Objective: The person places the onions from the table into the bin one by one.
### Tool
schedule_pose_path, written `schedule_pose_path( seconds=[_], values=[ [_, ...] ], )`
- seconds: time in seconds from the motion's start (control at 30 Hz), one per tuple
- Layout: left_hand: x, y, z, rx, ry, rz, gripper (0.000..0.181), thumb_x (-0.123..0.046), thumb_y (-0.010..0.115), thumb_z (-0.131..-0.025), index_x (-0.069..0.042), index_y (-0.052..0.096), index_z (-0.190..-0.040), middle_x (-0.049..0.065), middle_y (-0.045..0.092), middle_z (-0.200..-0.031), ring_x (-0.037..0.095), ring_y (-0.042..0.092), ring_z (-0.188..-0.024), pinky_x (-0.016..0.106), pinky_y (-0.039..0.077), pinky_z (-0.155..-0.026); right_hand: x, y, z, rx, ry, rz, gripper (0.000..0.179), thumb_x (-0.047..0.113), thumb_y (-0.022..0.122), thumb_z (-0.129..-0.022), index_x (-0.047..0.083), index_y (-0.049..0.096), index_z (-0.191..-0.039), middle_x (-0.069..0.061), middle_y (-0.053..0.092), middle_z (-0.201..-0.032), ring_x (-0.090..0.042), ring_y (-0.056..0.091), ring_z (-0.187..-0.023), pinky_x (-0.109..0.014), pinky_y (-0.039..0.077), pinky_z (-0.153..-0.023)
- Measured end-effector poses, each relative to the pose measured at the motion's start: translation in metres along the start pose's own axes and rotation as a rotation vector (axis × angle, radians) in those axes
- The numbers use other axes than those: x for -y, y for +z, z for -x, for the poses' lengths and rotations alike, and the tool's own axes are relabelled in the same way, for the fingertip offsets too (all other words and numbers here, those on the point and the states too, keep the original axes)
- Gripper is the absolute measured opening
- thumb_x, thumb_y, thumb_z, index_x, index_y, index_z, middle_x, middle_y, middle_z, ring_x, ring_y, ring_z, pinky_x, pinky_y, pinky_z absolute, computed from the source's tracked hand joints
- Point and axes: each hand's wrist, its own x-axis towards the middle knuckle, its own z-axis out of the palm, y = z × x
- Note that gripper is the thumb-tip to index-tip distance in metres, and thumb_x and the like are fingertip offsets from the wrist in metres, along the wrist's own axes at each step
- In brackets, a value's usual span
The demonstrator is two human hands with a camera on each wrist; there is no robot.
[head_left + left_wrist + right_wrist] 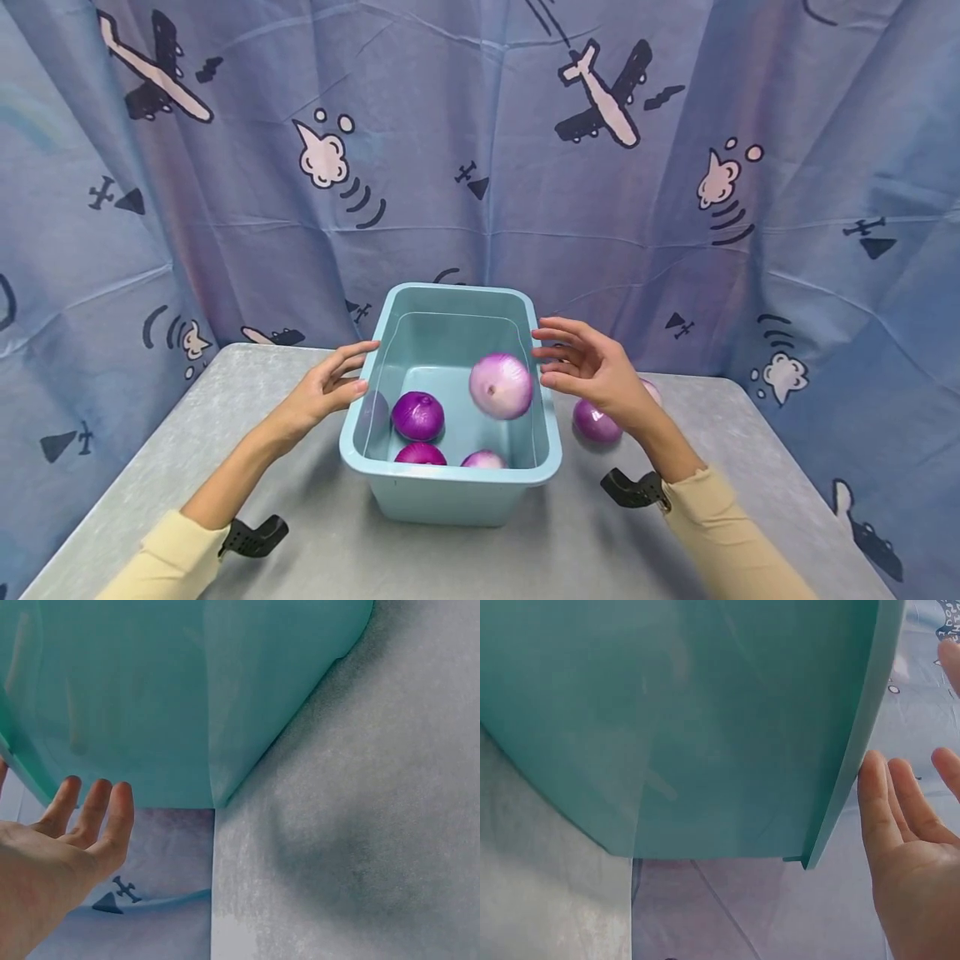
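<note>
A light blue plastic bin stands on the table between my two hands. My left hand is at its left rim, fingers extended and slightly bent; the left wrist view has those fingertips beside the bin's outer wall. On the other side, my right hand has its fingertips right at the right rim, palm facing the bin. Inside show a pale purple-white onion near the right wall, a dark purple onion, and lower ones partly hidden by the front rim, one purple and one paler.
Right of the bin, a purple onion lies on the grey table, with another pale onion mostly hidden behind my right wrist. A blue curtain printed with airplanes hangs behind the table's back edge.
</note>
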Motion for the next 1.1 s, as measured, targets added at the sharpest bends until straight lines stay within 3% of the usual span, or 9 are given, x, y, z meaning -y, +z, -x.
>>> schedule_pose_path(
  seconds=[0.13,0.33,0.57,0.93,1.1],
  values=[
    [0.000,0.000,0.000,0.001,-0.001,0.000,0.058,-0.017,0.058,-0.102,-0.015,0.038,-0.157,0.022,0.043,-0.150,0.045,0.049,-0.128,0.044,0.052,-0.093,-0.002,-0.004,0.004,-0.011,-0.001,0.003,0.055,-0.008,0.076,-0.087,-0.005,0.054,-0.137,-0.029,0.056,-0.133,-0.040,0.062,-0.117,-0.041,0.051,-0.095],
    [-0.002,0.001,0.000,-0.001,-0.001,-0.008,0.059,-0.018,0.058,-0.102,-0.014,0.036,-0.157,0.023,0.042,-0.150,0.044,0.049,-0.129,0.044,0.051,-0.093,-0.004,-0.015,0.014,-0.049,0.013,0.051,0.041,-0.007,0.075,-0.089,-0.006,0.061,-0.128,-0.020,0.065,-0.123,-0.034,0.067,-0.110,-0.039,0.053,-0.091],
    [-0.002,0.001,0.000,0.001,-0.003,-0.007,0.059,-0.018,0.058,-0.102,-0.014,0.037,-0.157,0.024,0.043,-0.149,0.047,0.048,-0.129,0.047,0.051,-0.093,-0.012,-0.032,0.028,-0.068,0.029,0.084,0.038,-0.008,0.073,-0.089,-0.007,0.062,-0.125,-0.019,0.066,-0.119,-0.032,0.068,-0.105,-0.039,0.054,-0.089],
    [-0.002,0.003,0.000,0.009,-0.003,-0.008,0.058,-0.017,0.057,-0.102,-0.014,0.037,-0.157,0.024,0.043,-0.149,0.045,0.049,-0.128,0.044,0.052,-0.092,-0.024,-0.062,0.061,-0.151,0.148,0.196,0.033,0.001,0.071,-0.095,-0.005,0.062,-0.127,-0.011,0.068,-0.117,-0.024,0.070,-0.104,-0.030,0.055,-0.085],
    [-0.003,0.002,0.000,0.011,-0.004,-0.008,0.059,-0.017,0.057,-0.102,-0.014,0.036,-0.157,0.024,0.043,-0.148,0.043,0.050,-0.127,0.043,0.052,-0.092,-0.033,-0.076,0.076,-0.178,0.190,0.219,0.035,0.004,0.071,-0.096,-0.005,0.061,-0.128,-0.016,0.066,-0.120,-0.019,0.068,-0.106,-0.027,0.055,-0.086]
  ],
)
